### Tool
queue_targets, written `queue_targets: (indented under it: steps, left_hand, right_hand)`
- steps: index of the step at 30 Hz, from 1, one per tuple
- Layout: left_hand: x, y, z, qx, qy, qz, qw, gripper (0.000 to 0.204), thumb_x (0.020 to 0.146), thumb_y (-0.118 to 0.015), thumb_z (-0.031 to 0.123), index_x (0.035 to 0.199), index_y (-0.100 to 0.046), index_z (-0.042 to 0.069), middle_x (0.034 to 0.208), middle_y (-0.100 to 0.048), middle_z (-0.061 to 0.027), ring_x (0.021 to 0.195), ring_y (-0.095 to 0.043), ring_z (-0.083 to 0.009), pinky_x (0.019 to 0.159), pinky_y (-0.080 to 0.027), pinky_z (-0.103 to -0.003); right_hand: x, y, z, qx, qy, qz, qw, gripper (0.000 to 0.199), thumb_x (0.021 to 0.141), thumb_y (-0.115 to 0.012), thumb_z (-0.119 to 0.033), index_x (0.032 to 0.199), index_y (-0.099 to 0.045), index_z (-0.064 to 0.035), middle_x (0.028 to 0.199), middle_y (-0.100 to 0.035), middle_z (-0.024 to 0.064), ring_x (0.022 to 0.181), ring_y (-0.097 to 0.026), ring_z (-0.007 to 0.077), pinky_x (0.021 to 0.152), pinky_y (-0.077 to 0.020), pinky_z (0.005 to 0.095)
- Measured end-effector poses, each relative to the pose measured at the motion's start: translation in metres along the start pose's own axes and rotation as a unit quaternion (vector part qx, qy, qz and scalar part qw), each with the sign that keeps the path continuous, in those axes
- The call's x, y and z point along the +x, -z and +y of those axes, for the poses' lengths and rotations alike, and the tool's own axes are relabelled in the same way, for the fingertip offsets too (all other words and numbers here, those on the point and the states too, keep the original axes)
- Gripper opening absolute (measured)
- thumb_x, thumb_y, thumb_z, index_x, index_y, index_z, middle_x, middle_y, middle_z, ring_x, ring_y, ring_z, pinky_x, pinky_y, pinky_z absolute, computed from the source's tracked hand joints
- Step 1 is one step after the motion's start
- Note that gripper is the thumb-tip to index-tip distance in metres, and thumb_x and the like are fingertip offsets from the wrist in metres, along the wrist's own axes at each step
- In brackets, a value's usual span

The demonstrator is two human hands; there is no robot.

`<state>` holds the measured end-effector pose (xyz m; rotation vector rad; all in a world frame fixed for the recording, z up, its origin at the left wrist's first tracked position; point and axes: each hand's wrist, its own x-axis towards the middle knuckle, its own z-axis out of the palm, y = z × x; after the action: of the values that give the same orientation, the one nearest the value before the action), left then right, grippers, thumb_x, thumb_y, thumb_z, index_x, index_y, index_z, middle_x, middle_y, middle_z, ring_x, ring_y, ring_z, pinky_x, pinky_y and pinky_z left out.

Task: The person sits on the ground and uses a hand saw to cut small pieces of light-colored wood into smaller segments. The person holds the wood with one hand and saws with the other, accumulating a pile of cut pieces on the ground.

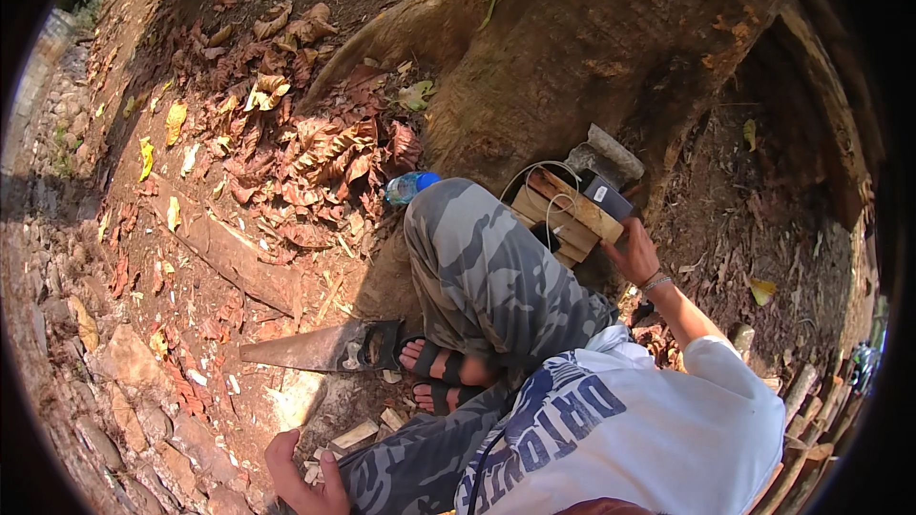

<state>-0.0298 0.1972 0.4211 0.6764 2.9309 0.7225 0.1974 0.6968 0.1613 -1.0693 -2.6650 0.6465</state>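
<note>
The right hand is laid on the near edge of a small wooden crate, fingers curled over it, with a dark box and white cable seemingly held inside. The left hand is pressed loosely open on the ground by wood scraps. A handsaw lies left of the sandalled feet, and a blue-capped bottle farther off, contents unclear.

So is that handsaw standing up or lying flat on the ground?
Lying flat. The handsaw rests blade-side down on the dirt beside the sandalled feet, untouched by either hand.
</note>
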Motion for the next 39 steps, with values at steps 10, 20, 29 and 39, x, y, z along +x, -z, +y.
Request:
queue_targets:
  steps: [10, 20, 29, 39]
  left_hand:
    - [-0.008, 0.001, -0.009, -0.005, 0.003, 0.011, 1.0, 0.032, 0.087, -0.068, 0.011, 0.114, -0.059, -0.003, 0.11, -0.061, -0.022, 0.103, -0.058, -0.0397, 0.092, -0.046, -0.045]
    - [-0.015, -0.004, -0.008, -0.017, 0.0, 0.011, 1.0, 0.037, 0.083, -0.07, 0.007, 0.118, -0.059, -0.002, 0.111, -0.061, -0.0215, 0.103, -0.058, -0.0401, 0.09, -0.047, -0.045]
    - [-0.026, -0.002, -0.043, -0.08, 0.082, 0.057, 0.992, 0.035, 0.081, -0.072, 0.009, 0.113, -0.06, -0.001, 0.108, -0.061, -0.0208, 0.1, -0.06, -0.0374, 0.087, -0.048, -0.042]
    - [-0.059, 0.007, -0.061, -0.014, 0.163, 0.131, 0.978, 0.038, 0.085, -0.071, 0.018, 0.117, -0.059, 0.002, 0.111, -0.06, -0.0164, 0.102, -0.06, -0.0362, 0.088, -0.049, -0.042]
  right_hand:
    - [0.015, 0.07, -0.04, -0.001, 0.102, 0.036, 0.994, 0.048, 0.065, -0.081, -0.021, 0.102, -0.055, -0.0036, 0.083, -0.055, 0.0115, 0.072, -0.059, 0.0273, 0.067, -0.0507, 0.0375]
    - [0.059, 0.154, -0.115, 0.092, 0.133, 0.022, 0.987, 0.044, 0.059, -0.068, -0.006, 0.102, -0.058, -0.0027, 0.092, -0.056, 0.0082, 0.081, -0.062, 0.0207, 0.072, -0.0515, 0.0304]
    - [0.124, 0.197, -0.334, 0.022, 0.471, 0.038, 0.881, 0.053, 0.053, -0.06, -0.001, 0.106, -0.063, -0.0021, 0.101, -0.057, 0.0133, 0.088, -0.062, 0.027, 0.078, -0.0511, 0.0331]
    - [0.062, -0.017, -0.508, 0.225, 0.588, -0.141, 0.764, 0.045, 0.063, -0.063, 0.003, 0.108, -0.063, -0.0049, 0.106, -0.061, 0.013, 0.091, -0.064, 0.0332, 0.077, -0.052, 0.039]
